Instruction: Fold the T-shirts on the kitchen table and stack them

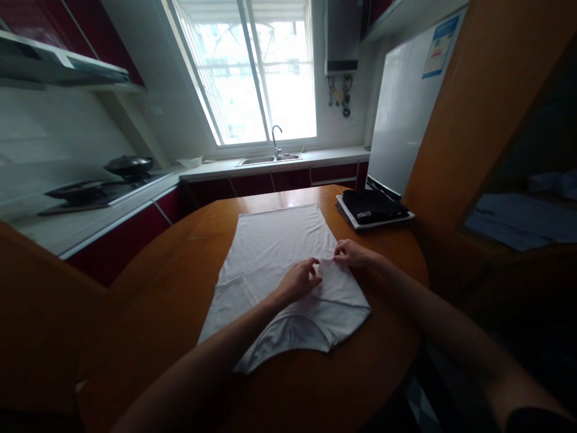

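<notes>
A white shirt [279, 240] lies spread on the round wooden table [157, 288], its neckline towards me and its hem towards the window. The right sleeve is folded inward over the body. My left hand [301, 279] rests over the shirt at the sleeve's inner edge, thumb and fingers apart, holding nothing. Beside it, my right hand [351, 252] pinches the white cloth at the shirt's right edge, near the sleeve opening.
A stack of folded clothes [374, 205], black on top, sits at the table's back right. Beyond are a counter with a sink [270, 159], a stove [103, 192] at left and a white fridge [406, 102] at right.
</notes>
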Tool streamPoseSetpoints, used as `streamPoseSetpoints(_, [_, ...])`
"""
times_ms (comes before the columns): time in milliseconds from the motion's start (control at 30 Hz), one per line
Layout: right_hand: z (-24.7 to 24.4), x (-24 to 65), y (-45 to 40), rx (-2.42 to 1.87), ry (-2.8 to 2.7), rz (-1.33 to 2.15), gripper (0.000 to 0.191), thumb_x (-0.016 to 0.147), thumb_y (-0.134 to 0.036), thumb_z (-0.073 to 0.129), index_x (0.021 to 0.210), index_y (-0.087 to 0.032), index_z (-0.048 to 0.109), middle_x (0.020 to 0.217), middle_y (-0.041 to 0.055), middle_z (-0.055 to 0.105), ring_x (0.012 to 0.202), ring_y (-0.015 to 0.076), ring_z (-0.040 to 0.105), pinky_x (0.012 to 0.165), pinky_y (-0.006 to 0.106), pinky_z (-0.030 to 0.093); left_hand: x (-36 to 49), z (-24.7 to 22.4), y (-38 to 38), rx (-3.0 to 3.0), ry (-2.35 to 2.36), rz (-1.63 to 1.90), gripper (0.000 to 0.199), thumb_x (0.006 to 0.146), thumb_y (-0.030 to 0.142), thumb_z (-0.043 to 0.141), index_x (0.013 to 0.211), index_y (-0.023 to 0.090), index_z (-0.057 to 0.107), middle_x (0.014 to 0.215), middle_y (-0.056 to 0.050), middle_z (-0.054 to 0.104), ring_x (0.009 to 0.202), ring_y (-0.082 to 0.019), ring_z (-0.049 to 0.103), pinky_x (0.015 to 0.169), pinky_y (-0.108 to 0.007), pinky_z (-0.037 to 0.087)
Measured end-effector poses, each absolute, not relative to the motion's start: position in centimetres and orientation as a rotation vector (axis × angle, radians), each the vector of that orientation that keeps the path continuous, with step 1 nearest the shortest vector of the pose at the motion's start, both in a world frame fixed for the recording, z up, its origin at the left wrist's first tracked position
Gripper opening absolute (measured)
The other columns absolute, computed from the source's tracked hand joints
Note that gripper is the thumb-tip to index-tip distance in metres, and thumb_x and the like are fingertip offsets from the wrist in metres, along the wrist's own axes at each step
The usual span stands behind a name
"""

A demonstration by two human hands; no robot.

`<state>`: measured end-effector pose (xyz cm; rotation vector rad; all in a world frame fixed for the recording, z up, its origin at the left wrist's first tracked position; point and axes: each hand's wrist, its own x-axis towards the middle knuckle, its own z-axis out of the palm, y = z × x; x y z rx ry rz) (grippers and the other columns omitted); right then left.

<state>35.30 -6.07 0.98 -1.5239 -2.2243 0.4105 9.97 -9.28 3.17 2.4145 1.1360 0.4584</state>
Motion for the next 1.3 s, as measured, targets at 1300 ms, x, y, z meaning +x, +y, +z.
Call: streamPoseSetpoints(1300, [-1.4, 34.2, -6.8, -1.572, -2.004, 0.163, 0.02, 0.091, -0.038, 0.063, 0.084, -0.022, 0.072, 0.092, 0.0063, 0.068, 0.094, 0.0231, 0.057, 0.084, 0.034, 0.039, 7.9, 5.8, -14.3, 2.873, 0.755, 0.334, 0.028, 0.1, 0.03, 0.053, 0.124, 0.023, 0.066, 0.128, -0.01, 0.064, 0.115, -0.026, 0.06, 0.101, -0.039, 0.044])
